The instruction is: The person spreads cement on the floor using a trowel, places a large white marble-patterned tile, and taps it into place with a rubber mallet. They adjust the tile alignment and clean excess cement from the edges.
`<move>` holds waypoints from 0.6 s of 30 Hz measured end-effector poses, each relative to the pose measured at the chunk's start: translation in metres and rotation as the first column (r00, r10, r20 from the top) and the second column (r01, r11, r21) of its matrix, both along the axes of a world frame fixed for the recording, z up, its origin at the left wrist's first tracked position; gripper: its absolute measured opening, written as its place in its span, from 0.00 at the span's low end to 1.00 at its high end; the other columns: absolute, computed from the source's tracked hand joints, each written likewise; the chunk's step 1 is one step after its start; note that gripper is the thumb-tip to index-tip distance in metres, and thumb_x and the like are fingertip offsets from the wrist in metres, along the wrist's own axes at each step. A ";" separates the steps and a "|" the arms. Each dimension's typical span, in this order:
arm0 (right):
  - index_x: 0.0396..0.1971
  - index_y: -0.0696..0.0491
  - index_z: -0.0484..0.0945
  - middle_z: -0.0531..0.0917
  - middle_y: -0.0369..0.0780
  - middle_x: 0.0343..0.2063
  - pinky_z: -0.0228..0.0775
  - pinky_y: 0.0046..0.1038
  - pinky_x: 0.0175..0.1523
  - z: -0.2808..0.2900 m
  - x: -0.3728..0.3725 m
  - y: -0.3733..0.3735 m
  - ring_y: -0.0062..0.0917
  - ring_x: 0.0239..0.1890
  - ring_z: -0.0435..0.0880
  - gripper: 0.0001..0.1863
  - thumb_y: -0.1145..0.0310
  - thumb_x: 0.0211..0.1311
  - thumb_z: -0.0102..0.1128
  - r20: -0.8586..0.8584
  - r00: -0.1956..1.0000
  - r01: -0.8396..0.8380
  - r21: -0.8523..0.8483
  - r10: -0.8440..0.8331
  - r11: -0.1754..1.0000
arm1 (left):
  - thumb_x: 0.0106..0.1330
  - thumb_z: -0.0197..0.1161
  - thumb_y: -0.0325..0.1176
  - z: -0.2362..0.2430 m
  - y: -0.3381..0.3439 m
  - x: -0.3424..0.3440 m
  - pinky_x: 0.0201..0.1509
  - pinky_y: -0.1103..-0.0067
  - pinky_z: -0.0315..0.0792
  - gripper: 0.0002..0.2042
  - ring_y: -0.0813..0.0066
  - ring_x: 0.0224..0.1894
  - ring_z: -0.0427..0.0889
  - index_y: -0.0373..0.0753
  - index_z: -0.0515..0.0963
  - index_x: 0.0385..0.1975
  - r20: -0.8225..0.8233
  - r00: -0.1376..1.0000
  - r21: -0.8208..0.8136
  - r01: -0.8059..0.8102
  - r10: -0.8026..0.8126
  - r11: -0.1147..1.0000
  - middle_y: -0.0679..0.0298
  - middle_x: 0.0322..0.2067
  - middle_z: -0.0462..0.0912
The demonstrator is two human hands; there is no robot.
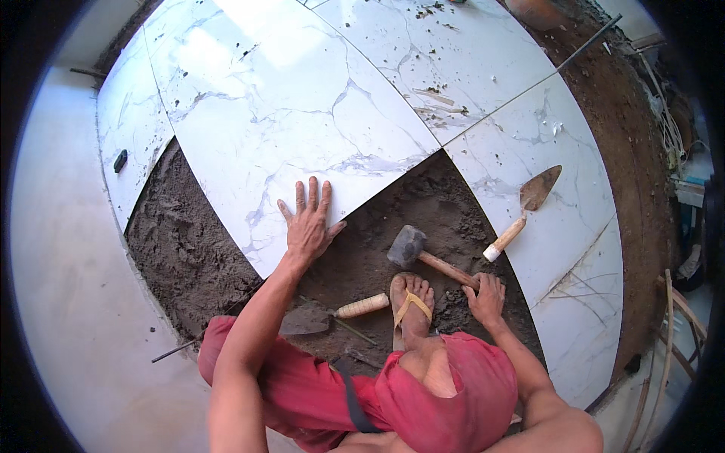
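Two bare hands are at work over dark soil [185, 219] and pale marbled tiles. The left hand [308, 230] lies palm down on the middle tile [279, 113], at its near edge and closer to its near-left corner than to its right one; its fingers are spread, the thumb out at the edge. The right hand [487, 297] has its fingers curled around the handle end of a mallet [439, 266], whose dark head is over the soil just beyond the toes of a sandalled foot [413, 308]; whether the head touches the soil, I cannot tell. One trowel [539, 189] lies on the right tile [574, 241], the butt of its handle at that tile's left edge. Another, the lower trowel [361, 306], lies on the soil beside the foot, off the middle tile's near edge. Near the outer edge of the left tile [140, 113] sits a small black object [120, 161].
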State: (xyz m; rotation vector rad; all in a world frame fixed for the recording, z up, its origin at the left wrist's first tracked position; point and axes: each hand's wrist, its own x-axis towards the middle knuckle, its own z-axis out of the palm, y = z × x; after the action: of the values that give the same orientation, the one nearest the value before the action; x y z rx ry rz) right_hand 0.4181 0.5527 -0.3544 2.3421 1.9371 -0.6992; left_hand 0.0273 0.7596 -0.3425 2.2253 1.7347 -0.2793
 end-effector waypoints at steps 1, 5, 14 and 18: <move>0.46 0.51 0.70 0.78 0.44 0.36 0.65 0.44 0.51 0.001 -0.001 0.001 0.41 0.44 0.75 0.23 0.59 0.54 0.67 0.006 0.999 -0.036 0.027 0.036 0.999 | 0.57 0.64 0.55 0.000 0.001 -0.001 0.63 0.31 0.40 0.47 0.44 0.74 0.37 0.46 0.45 0.72 -0.011 1.000 -0.003 0.007 -0.008 1.000 0.53 0.73 0.39; 0.39 0.55 0.74 0.81 0.45 0.29 0.70 0.41 0.40 0.015 -0.008 0.003 0.44 0.32 0.80 0.18 0.57 0.57 0.64 -0.238 0.963 0.075 -0.218 -0.128 0.973 | 0.56 0.64 0.57 0.000 0.003 -0.006 0.61 0.29 0.43 0.48 0.44 0.73 0.39 0.50 0.46 0.72 -0.018 1.000 -0.009 0.000 0.000 1.000 0.59 0.73 0.40; 0.38 0.54 0.71 0.72 0.32 0.20 0.64 0.20 0.23 0.034 -0.099 0.123 0.14 0.17 0.71 0.10 0.67 0.60 0.60 -0.831 0.556 0.103 0.052 -0.014 0.993 | 0.52 0.66 0.62 0.022 0.053 -0.018 0.61 0.28 0.43 0.53 0.47 0.74 0.39 0.46 0.44 0.72 0.107 0.979 -0.201 -0.148 0.172 0.968 0.59 0.74 0.38; 0.41 0.56 0.65 0.66 0.30 0.18 0.58 0.17 0.20 0.086 -0.175 0.249 0.12 0.16 0.64 0.11 0.64 0.71 0.44 -0.949 0.137 0.177 0.305 0.284 0.936 | 0.51 0.69 0.56 0.023 0.113 -0.060 0.59 0.28 0.49 0.53 0.46 0.73 0.40 0.43 0.43 0.72 0.116 0.899 -0.166 -0.401 0.422 0.901 0.60 0.74 0.39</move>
State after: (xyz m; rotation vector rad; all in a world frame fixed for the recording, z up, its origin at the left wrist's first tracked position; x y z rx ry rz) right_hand 0.2432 0.8013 -0.2688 1.9044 2.6351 -2.7238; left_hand -0.0325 0.8728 -0.3196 1.6802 1.9795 -0.1240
